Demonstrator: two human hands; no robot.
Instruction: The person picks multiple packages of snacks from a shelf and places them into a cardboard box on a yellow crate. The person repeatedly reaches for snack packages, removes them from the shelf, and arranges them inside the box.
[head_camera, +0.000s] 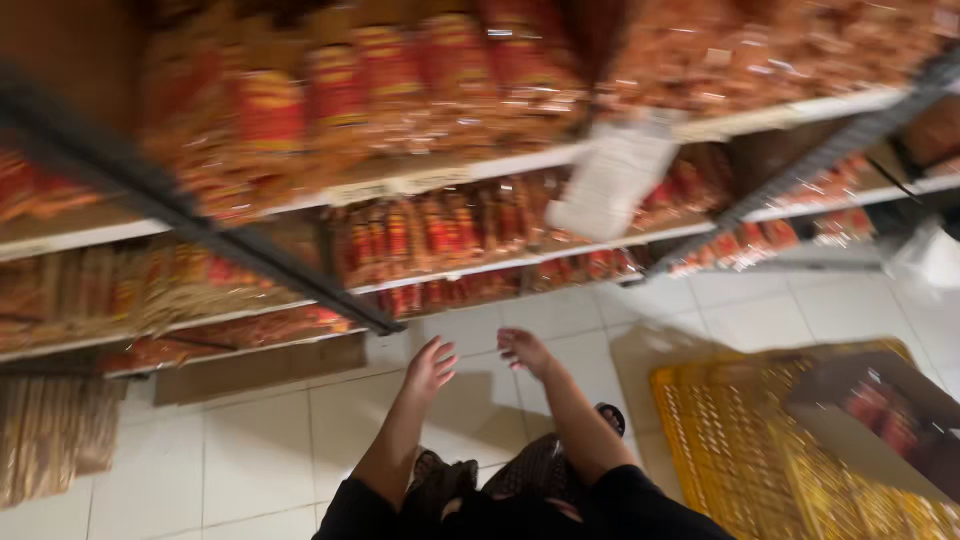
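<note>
Left hand (431, 366) and right hand (524, 349) both empty, fingers loosely spread, over the white tile floor (260, 450); nearest goods, red snack packets (440, 228), at 12 o'clock on the shelf (480, 265); yellow crate (740, 440) at 4 o'clock, a likely trip hazard; view blurred.

I see white shelves (470, 166) at twelve o'clock stacked with orange-red packets (440, 225); the white tiled floor (260, 450) bears a yellow crate (720, 430) at four o'clock.
</note>
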